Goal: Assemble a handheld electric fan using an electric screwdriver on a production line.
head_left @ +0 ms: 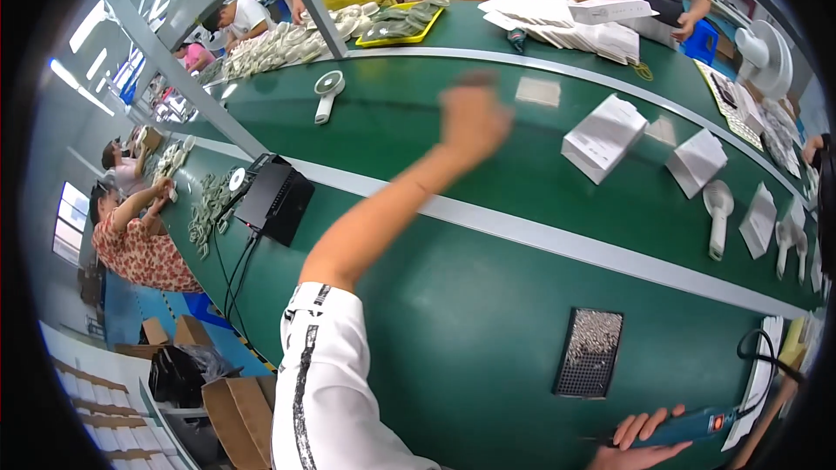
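Note:
My left hand reaches out over the green conveyor belt, with the white-sleeved forearm behind it. Motion smears its fingers, so I cannot tell their shape or whether they hold anything. At the lower right, my right hand is wrapped round a teal electric screwdriver with a black cord. A black tray holding many small screws lies on the near bench just above that hand. A white handheld fan lies on the belt, left of my left hand.
White boxes and more handheld fans sit on the belt at right. A black power unit with cables stands at left near a metal post. Across the belt are heaped parts, a yellow tray and co-workers.

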`<move>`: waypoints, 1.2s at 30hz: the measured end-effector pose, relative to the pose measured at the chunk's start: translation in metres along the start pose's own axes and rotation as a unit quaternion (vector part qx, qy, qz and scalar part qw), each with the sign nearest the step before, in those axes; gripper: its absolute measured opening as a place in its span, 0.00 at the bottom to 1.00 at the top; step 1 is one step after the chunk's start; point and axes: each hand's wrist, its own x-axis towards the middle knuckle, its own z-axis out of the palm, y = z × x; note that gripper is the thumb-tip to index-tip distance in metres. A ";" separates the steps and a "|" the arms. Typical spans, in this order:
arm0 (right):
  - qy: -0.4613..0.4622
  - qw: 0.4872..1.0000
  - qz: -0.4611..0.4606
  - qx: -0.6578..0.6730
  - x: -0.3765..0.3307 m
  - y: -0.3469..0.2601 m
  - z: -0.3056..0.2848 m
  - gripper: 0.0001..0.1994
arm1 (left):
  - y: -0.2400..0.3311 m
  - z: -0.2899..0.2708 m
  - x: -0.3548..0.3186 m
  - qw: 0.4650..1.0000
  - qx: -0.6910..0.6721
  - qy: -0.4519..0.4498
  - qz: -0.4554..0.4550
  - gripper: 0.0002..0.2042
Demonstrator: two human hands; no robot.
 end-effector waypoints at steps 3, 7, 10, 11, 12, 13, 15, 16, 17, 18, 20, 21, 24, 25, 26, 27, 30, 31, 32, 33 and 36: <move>-0.007 1.000 0.027 -0.009 0.003 0.006 -0.005 0.36 | -0.149 -0.043 -0.019 0.888 0.377 0.018 -0.265 0.27; 0.037 0.998 -0.044 -0.036 0.008 0.005 -0.022 0.35 | -0.221 -0.055 -0.040 0.838 0.271 -0.083 -0.466 0.35; 0.139 0.983 -0.099 -0.067 0.013 0.010 -0.015 0.29 | -0.273 -0.057 -0.072 0.849 0.318 -0.108 -0.407 0.23; 0.096 0.992 -0.069 -0.052 0.019 0.014 -0.016 0.29 | -0.336 -0.080 -0.103 0.906 0.327 -0.050 -0.264 0.18; 0.096 0.990 -0.068 -0.073 0.023 0.021 -0.010 0.30 | -0.341 -0.083 -0.117 0.901 0.338 -0.044 -0.268 0.14; 0.089 0.989 -0.055 -0.100 0.023 0.016 -0.006 0.31 | -0.313 -0.088 -0.114 0.901 0.364 -0.047 -0.233 0.12; 0.117 0.988 -0.056 -0.079 0.018 0.010 0.006 0.31 | -0.332 -0.085 -0.085 0.907 0.352 -0.083 -0.214 0.15; 0.070 0.991 -0.068 -0.096 0.018 0.009 0.001 0.31 | -0.345 -0.095 -0.067 0.923 0.336 -0.103 -0.158 0.16; 0.059 0.993 -0.062 -0.079 0.018 0.012 0.004 0.31 | -0.364 -0.118 -0.044 0.931 0.349 -0.048 0.097 0.17; 0.048 0.996 -0.049 -0.062 0.023 0.015 0.010 0.31 | -0.382 -0.129 -0.015 0.949 0.310 0.013 0.054 0.18; 0.059 0.994 -0.058 -0.068 0.021 0.005 0.021 0.32 | -0.281 -0.121 0.036 0.955 0.225 -0.192 -0.006 0.17; 0.034 0.994 -0.063 -0.080 0.023 0.000 0.029 0.33 | -0.257 -0.146 0.046 0.972 0.171 -0.162 0.017 0.17; -0.057 0.989 -0.080 -0.113 0.029 0.001 0.040 0.34 | -0.079 -0.205 0.037 0.923 -0.148 -0.333 -0.124 0.11; -0.122 0.979 -0.107 -0.123 0.035 0.009 0.040 0.35 | -0.041 -0.198 0.022 0.859 -0.226 -0.442 -0.123 0.07; -0.126 0.979 -0.097 -0.127 0.042 0.018 0.036 0.35 | -0.010 -0.186 -0.007 0.807 -0.324 -0.481 -0.114 0.06; -0.140 0.978 -0.101 -0.113 0.040 0.026 0.038 0.35 | 0.029 -0.192 -0.023 0.743 -0.354 -0.554 -0.123 0.05; -0.170 0.972 -0.121 -0.110 0.045 0.036 0.043 0.37 | 0.102 -0.155 -0.090 0.624 -0.471 -0.623 0.016 0.08; -0.172 0.969 -0.142 -0.106 0.050 0.041 0.044 0.38 | 0.116 -0.138 -0.112 0.620 -0.487 -0.614 0.028 0.09; -0.172 0.966 -0.162 -0.102 0.050 0.044 0.047 0.39 | 0.128 -0.131 -0.127 0.615 -0.502 -0.607 0.038 0.10; -0.159 0.971 -0.143 -0.103 0.049 0.044 0.047 0.40 | 0.141 -0.131 -0.135 0.612 -0.507 -0.606 0.036 0.10; -0.163 0.966 -0.157 -0.128 0.052 0.046 0.040 0.40 | 0.172 -0.121 -0.154 0.659 -0.446 -0.604 -0.038 0.11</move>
